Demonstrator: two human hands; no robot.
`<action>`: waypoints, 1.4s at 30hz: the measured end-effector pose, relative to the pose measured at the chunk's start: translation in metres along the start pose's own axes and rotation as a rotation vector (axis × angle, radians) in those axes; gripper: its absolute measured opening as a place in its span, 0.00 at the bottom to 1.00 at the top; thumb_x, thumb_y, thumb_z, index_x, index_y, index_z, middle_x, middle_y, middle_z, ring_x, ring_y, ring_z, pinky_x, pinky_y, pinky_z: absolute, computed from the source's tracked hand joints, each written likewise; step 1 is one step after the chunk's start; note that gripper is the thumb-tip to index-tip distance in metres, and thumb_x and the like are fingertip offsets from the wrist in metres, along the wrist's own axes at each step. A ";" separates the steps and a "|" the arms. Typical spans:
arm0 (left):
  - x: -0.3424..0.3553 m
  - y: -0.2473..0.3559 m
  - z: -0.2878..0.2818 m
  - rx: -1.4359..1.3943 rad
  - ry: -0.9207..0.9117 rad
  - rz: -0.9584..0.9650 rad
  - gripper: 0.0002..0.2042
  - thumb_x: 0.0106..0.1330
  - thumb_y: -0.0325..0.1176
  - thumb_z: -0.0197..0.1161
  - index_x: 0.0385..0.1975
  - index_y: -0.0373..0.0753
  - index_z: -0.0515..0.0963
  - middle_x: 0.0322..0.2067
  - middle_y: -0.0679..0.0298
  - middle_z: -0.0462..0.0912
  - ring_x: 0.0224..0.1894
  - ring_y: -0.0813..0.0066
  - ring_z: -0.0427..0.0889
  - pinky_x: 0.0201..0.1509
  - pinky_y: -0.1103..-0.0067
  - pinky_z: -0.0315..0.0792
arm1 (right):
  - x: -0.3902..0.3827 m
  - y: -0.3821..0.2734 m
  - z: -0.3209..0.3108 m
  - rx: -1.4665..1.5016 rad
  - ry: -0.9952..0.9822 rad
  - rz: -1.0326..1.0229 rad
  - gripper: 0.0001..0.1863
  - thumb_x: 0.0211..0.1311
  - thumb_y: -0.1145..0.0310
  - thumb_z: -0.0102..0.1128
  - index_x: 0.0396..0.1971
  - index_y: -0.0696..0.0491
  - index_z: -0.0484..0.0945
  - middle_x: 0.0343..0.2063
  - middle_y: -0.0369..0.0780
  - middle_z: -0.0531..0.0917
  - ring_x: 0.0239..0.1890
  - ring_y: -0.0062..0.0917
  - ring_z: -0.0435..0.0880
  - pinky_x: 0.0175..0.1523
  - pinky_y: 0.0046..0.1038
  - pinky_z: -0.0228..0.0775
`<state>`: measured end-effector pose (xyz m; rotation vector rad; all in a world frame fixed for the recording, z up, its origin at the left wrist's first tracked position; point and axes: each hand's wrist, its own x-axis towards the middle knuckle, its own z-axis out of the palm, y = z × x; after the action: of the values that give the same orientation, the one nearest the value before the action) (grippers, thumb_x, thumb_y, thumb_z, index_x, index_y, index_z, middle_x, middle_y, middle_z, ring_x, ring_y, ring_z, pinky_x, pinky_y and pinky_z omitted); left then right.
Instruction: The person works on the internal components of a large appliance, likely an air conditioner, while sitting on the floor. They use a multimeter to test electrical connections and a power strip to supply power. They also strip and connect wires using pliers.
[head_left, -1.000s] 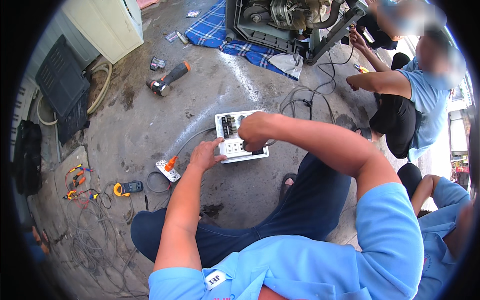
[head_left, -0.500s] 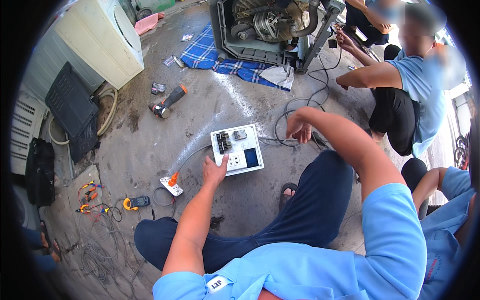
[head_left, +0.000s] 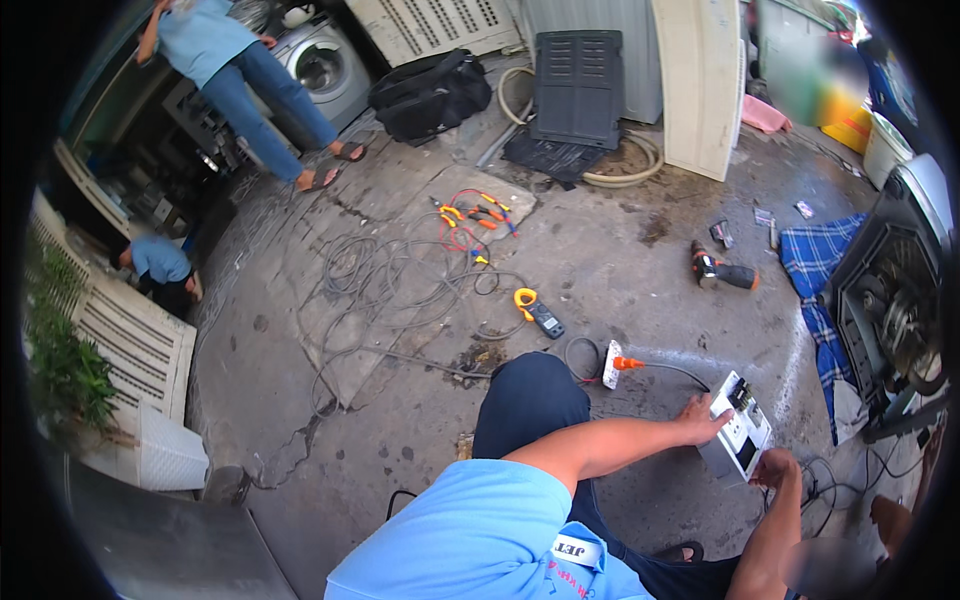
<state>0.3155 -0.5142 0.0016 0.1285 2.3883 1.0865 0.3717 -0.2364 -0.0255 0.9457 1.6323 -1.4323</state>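
Observation:
A white electrical box (head_left: 764,432) with black terminals, sockets and a dark display is tilted up from the concrete floor, its side wall showing. My left hand (head_left: 703,420) grips its left edge, thumb on the face near the sockets. At the opposite edge, my right hand (head_left: 775,467) is closed against the box's side, fingertips partly hidden. A grey cable runs from the box to an orange plug (head_left: 628,364) in a white power strip (head_left: 611,366). A yellow and dark clamp meter (head_left: 540,312) lies beyond my left knee.
A cordless drill (head_left: 722,270) lies beyond the box. Coiled grey cable (head_left: 375,285) and colored test clips (head_left: 484,218) spread across the floor. At right stands an opened machine (head_left: 890,310) beside a blue checked cloth (head_left: 815,258). A standing person (head_left: 262,95) is at upper left.
The view has swung left. The box has gone from lying flat to tilted. My right hand has come from the air to its edge; my left hand remains on it.

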 end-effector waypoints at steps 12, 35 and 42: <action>0.043 0.013 -0.249 -0.694 -0.183 -0.074 0.28 0.73 0.57 0.47 0.59 0.40 0.58 0.62 0.54 0.66 0.63 0.56 0.69 0.57 0.51 0.71 | -0.044 -0.204 0.072 -0.153 -0.172 -0.654 0.05 0.43 0.78 0.59 0.23 0.61 0.80 0.19 0.39 0.78 0.20 0.23 0.78 0.26 0.30 0.75; 0.203 -0.160 -0.296 -0.862 0.268 -0.392 0.27 0.70 0.46 0.47 0.57 0.27 0.71 0.53 0.47 0.79 0.53 0.51 0.81 0.57 0.58 0.76 | -0.146 -0.071 0.044 -0.810 0.298 -0.141 0.24 0.49 0.76 0.47 0.49 0.63 0.78 0.44 0.51 0.84 0.42 0.43 0.84 0.43 0.41 0.74; 0.205 -0.172 -0.302 -0.838 0.371 -0.500 0.26 0.65 0.43 0.49 0.54 0.24 0.73 0.51 0.45 0.80 0.52 0.51 0.82 0.54 0.57 0.78 | -0.157 -0.078 0.058 -0.615 0.252 -0.254 0.23 0.48 0.76 0.47 0.46 0.62 0.79 0.39 0.52 0.84 0.40 0.44 0.83 0.41 0.43 0.73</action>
<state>0.0118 -0.7766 -0.0414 -0.9658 1.8614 1.8267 0.3754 -0.3093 0.1441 0.5870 2.2626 -0.8802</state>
